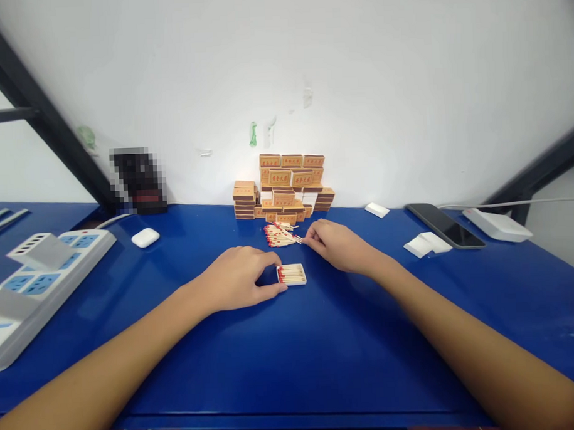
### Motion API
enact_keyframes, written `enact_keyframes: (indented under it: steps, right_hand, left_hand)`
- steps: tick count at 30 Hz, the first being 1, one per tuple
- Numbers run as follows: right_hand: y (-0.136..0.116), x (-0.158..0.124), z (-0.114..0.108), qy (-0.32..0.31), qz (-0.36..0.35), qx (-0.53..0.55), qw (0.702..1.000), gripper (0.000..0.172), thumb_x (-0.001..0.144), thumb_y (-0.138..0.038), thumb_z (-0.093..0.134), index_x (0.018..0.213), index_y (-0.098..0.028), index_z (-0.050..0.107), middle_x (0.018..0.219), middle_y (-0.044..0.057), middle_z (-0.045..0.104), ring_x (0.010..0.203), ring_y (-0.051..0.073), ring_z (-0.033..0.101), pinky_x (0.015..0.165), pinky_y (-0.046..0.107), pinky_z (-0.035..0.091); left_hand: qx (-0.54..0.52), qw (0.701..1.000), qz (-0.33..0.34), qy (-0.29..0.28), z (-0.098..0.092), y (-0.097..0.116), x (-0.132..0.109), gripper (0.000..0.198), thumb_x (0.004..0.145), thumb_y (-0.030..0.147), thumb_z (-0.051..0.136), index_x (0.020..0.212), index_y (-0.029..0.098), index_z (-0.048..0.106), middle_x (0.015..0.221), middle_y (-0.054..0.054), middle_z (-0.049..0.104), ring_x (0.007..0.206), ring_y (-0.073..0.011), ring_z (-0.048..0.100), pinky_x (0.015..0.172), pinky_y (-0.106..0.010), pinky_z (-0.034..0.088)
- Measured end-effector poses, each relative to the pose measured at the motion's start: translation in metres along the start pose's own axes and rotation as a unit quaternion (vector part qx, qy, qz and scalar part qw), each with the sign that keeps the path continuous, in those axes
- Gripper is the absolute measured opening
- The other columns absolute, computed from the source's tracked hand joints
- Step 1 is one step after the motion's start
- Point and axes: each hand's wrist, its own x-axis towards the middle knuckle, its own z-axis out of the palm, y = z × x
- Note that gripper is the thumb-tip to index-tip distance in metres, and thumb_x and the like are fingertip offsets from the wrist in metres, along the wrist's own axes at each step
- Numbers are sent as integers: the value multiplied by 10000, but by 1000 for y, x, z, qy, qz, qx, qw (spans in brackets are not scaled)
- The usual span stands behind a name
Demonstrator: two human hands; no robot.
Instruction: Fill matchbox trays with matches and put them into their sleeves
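A small white matchbox tray (305, 278) lies on the blue table, partly filled with red-tipped matches (293, 274). My left hand (237, 278) grips the tray's left end between thumb and index finger. Just beyond the tray is a loose pile of matches (279, 235), their red heads mostly toward the left. My right hand (337, 243) is at the pile's right edge, its thumb and fingers pinched on the pale ends of a few matches (298, 239). How many it holds cannot be made out.
Stacked matchboxes (292, 178) stand against the wall behind the pile. A white power strip (48, 273) and a white earbud case (145, 237) lie to the left. On the right are folded white paper (427, 244), a phone (442, 225) and a flat white box (498, 225).
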Motion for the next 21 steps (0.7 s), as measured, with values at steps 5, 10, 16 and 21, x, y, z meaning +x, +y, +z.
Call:
enact_keyframes:
  steps: [5, 10, 16, 21]
  right_hand:
    - [-2, 0, 1, 24, 4, 6, 1000, 182, 1027, -261, 543, 906, -175, 649, 954, 90, 692, 799, 199, 616, 706, 309, 424]
    - [-10, 7, 13, 32, -2, 11, 999, 158, 1018, -222, 542, 910, -170, 645, 979, 96, 690, 807, 187, 611, 737, 305, 429]
    - [-9, 10, 9, 24, 3, 24, 999, 91, 961, -260, 636, 921, -181, 659, 934, 64, 698, 771, 181, 603, 673, 293, 417]
    - [-10, 10, 6, -9, 4, 25, 1000, 150, 981, -227, 592, 859, -186, 668, 898, 64, 716, 761, 184, 629, 677, 296, 428]
  left_hand:
    - [2, 1000, -3, -1, -1, 1, -1, 335, 946, 491, 650, 1097, 204, 731, 681, 11, 633, 592, -155, 576, 569, -286, 341]
    - [-1, 1000, -8, 1, 0, 1, -1, 321, 944, 489, 656, 1081, 208, 732, 665, 13, 624, 581, -155, 568, 571, -289, 348]
    - [13, 1000, 4, 0, 1, 0, -1, 335, 959, 494, 635, 1101, 203, 723, 684, 7, 635, 595, -164, 580, 567, -293, 336]
    - [15, 1000, -9, -8, 0, 1, 0, 338, 953, 495, 642, 1107, 205, 723, 693, -3, 642, 614, -173, 593, 571, -288, 335]
